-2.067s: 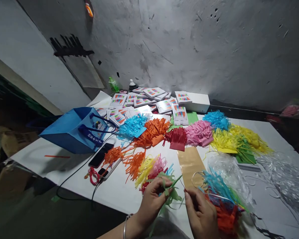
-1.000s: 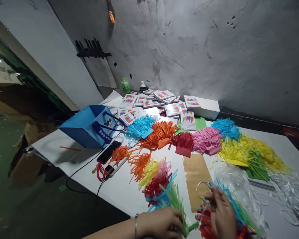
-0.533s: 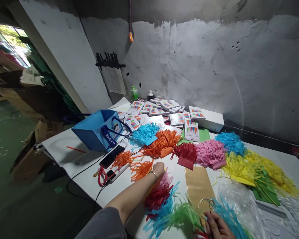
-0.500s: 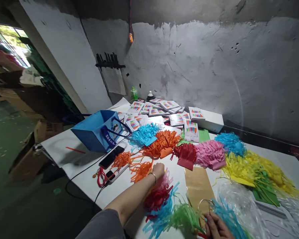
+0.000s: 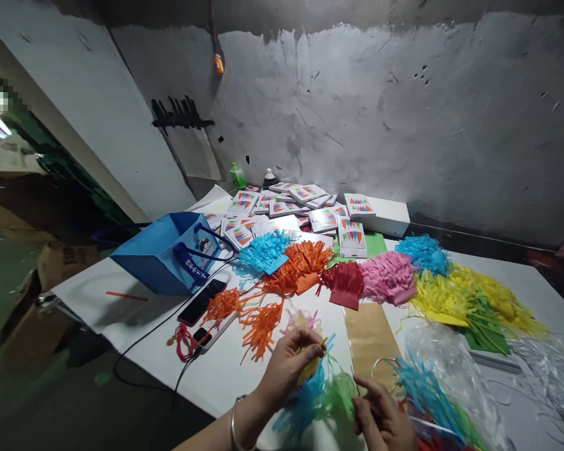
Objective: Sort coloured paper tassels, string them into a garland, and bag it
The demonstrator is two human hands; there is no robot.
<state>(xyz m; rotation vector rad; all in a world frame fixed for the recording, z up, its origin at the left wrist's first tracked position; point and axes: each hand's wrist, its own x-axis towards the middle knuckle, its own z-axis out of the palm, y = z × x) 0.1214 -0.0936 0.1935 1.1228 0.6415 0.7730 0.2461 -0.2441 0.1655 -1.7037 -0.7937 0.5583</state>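
Observation:
My left hand [image 5: 286,366] is closed in a pinch on a yellow fringed paper tassel [image 5: 311,369], held just above the white table near its front edge. Below it hang blue and green tassels [image 5: 313,401]. My right hand [image 5: 380,418] sits beside them at the lower edge, its fingers pinched on what looks like a thin wire [image 5: 380,363] that loops over the gold paper strip [image 5: 369,335]. More blue, green and red tassels [image 5: 423,394] lie to the right of that hand. Loose orange tassels [image 5: 258,326] lie left of my left hand.
Piles of fringed paper cross the table: cyan [image 5: 261,250], orange [image 5: 301,263], red [image 5: 343,283], pink [image 5: 388,275], yellow [image 5: 451,294]. A blue bag [image 5: 162,250], phone [image 5: 201,302] and power strip [image 5: 212,329] are on the left. Small printed boxes [image 5: 282,207] sit at the back, clear plastic bags [image 5: 455,369] on the right.
My left hand reached out to the loose tassels mid-table, then came back holding a yellow one. My right hand stayed low by the strung tassels. The camera tilted up, then partly back down.

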